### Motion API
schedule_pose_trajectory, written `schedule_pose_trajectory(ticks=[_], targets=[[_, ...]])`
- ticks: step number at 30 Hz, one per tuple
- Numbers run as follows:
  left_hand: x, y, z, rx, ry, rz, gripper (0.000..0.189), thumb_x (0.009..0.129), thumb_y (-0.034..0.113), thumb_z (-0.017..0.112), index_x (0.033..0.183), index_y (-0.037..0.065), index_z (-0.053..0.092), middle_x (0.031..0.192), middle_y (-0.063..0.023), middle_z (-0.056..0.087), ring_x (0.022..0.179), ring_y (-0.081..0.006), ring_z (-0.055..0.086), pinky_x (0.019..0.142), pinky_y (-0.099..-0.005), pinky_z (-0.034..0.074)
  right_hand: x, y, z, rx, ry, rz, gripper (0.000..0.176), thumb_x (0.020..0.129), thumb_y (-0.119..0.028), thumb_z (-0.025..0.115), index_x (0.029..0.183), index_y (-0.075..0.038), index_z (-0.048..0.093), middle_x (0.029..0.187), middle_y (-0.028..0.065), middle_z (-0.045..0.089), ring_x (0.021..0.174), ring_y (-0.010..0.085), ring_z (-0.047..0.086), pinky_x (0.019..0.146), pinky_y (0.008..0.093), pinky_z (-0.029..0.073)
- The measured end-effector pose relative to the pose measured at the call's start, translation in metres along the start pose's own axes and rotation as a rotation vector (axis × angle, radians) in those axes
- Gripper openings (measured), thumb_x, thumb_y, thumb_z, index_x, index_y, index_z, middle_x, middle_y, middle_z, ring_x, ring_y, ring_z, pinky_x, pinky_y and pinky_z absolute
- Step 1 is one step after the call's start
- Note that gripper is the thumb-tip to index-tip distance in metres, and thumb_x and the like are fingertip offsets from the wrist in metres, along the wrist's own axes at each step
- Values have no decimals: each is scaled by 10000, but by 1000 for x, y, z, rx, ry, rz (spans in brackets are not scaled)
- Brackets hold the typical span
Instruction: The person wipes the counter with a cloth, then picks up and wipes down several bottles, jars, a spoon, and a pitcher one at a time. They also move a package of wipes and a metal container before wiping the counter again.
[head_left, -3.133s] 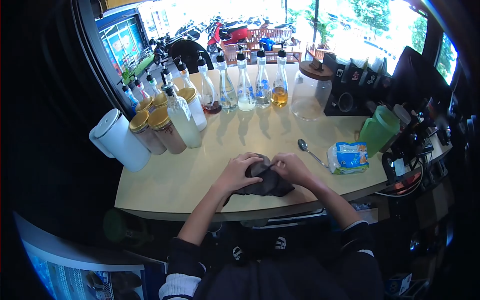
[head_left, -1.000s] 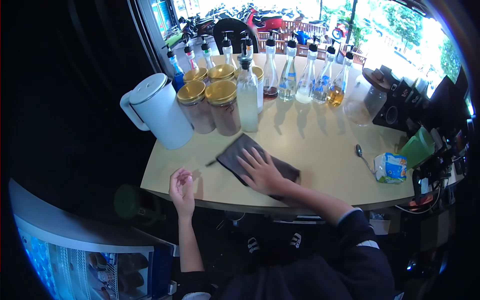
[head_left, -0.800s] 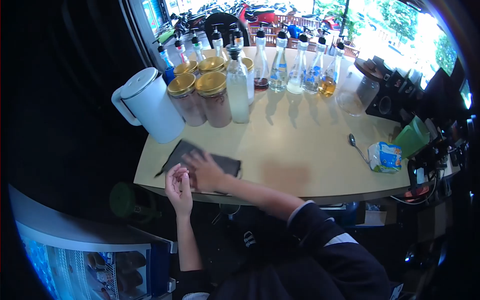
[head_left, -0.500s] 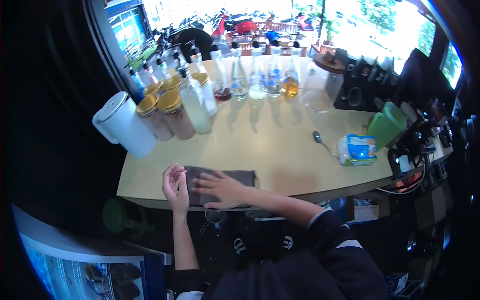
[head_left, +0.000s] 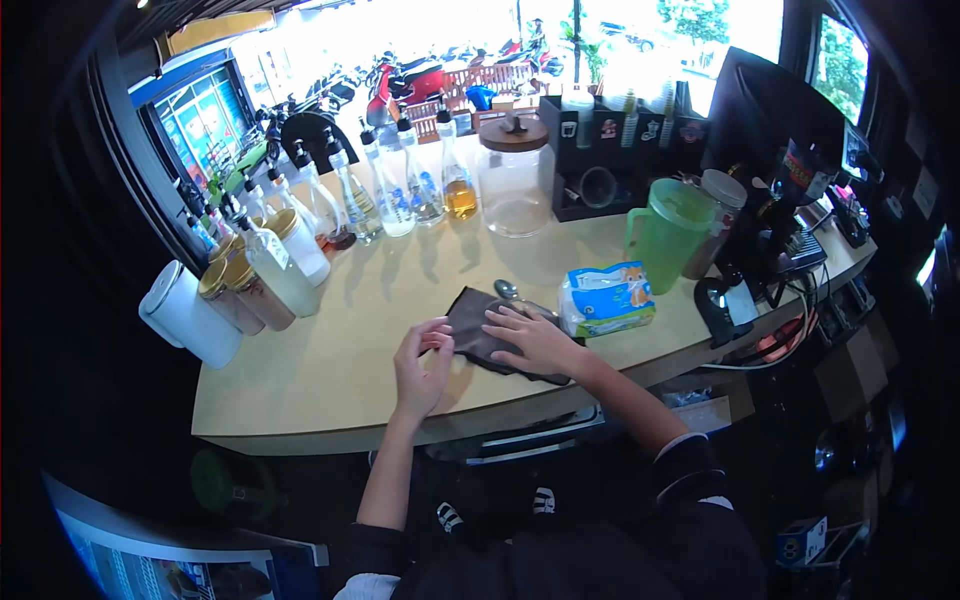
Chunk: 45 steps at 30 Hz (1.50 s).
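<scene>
A dark grey-brown cloth (head_left: 470, 328) lies on the wooden counter (head_left: 330, 385), close to its front edge. Flat on the cloth rests my right hand (head_left: 540, 342), its fingers spread. My left hand (head_left: 424, 368) is at the cloth's left edge, fingers loosely curved and thumb apart, holding nothing. Just behind the cloth is a metal spoon (head_left: 507, 289), its handle partly covered. A blue and white pack of tissues (head_left: 608, 300) sits right of the spoon, near my right hand.
Along the back stand pump bottles (head_left: 460, 190) and a lidded glass jar (head_left: 516, 195). At the left are a white jug (head_left: 195, 315) and gold-lidded jars (head_left: 258, 295). A green pitcher (head_left: 668, 235) and a dark machine (head_left: 790, 235) occupy the right side.
The cloth and both my hands have moved right along the counter, up to the spoon and tissue pack. The cloth now lies at an angle, and the view has turned right.
</scene>
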<state>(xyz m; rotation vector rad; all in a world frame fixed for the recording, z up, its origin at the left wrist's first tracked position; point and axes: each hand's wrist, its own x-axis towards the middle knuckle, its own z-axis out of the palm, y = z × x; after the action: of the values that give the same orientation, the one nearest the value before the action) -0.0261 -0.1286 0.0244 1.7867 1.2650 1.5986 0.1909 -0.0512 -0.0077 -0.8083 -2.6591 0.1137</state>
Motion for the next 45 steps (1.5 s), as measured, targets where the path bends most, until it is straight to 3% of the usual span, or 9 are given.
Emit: schedule_pose_trajectory(ticks=[3, 7, 9, 13, 18, 23, 30, 37, 45], targets=[[5, 9, 42, -18, -31, 25, 250, 859, 29, 597, 1109, 24, 581, 970, -72, 617, 873, -129, 602, 791, -264, 484, -27, -4, -50, 157, 309, 73, 370, 812, -154, 649, 1160, -61, 563, 1230, 145, 557, 1160, 326, 520, 950, 425, 428], [7, 21, 72, -62, -72, 29, 257, 852, 40, 605, 1108, 34, 583, 981, -72, 615, 874, -127, 597, 785, -265, 484, -86, 29, -95, 55, 571, 180, 431, 760, -84, 665, 1173, -62, 545, 1226, 155, 536, 1153, 333, 515, 947, 429, 423], [7, 24, 79, -68, -81, 16, 255, 852, 38, 603, 1106, 35, 583, 984, -72, 615, 872, -124, 596, 783, -267, 485, -114, 39, -104, -100, 558, 545, 513, 709, -36, 681, 1196, -67, 522, 1256, 161, 497, 1145, 346, 508, 949, 421, 424], [7, 19, 85, -89, -85, 13, 270, 850, 34, 602, 1119, 38, 577, 984, -71, 615, 861, -120, 598, 774, -267, 489, -140, 64, -70, 68, 567, 571, 489, 693, -16, 681, 1151, -57, 513, 1261, 172, 468, 1136, 365, 499, 938, 418, 427], [3, 18, 63, -27, -82, 56, 293, 831, 22, 616, 1120, 49, 579, 998, -87, 629, 829, -137, 632, 759, -277, 514, -126, 77, -66, 249, 659, 622, 338, 683, 35, 674, 965, -22, 496, 1062, 178, 533, 1018, 378, 537, 869, 390, 447], [-7, -1, 0, 7, 13, -6, 316, 828, 4, 612, 1137, 46, 565, 996, -93, 626, 809, -132, 637, 755, -267, 509, -64, 36, -96, 290, 763, 337, 319, 691, 44, 692, 931, -27, 493, 999, 157, 552, 968, 321, 569, 783, 389, 463], [-24, -28, -88, 68, 92, -51, 326, 829, 10, 620, 1148, 32, 555, 1008, -92, 622, 822, -137, 636, 752, -268, 511, 92, -2, -23, 349, 599, 183, 350, 697, -50, 710, 966, -38, 488, 986, 152, 535, 867, 386, 577, 736, 436, 470], [-27, -55, -153, 208, 63, -172, 329, 825, 73, 643, 1139, 33, 556, 1058, -106, 607, 898, -192, 623, 779, -318, 509, 229, -4, 56, 364, 590, 368, 341, 693, -54, 689, 955, -45, 471, 1031, 148, 512, 894, 380, 567, 712, 464, 470], [-13, -72, -171, 213, -144, -214, 369, 818, 113, 652, 1168, 52, 551, 1051, -129, 587, 941, -237, 605, 807, -333, 501, 277, -21, 95, 335, 549, 422, 454, 687, -99, 725, 1048, -48, 454, 1072, 162, 470, 967, 379, 531, 796, 445, 461]])
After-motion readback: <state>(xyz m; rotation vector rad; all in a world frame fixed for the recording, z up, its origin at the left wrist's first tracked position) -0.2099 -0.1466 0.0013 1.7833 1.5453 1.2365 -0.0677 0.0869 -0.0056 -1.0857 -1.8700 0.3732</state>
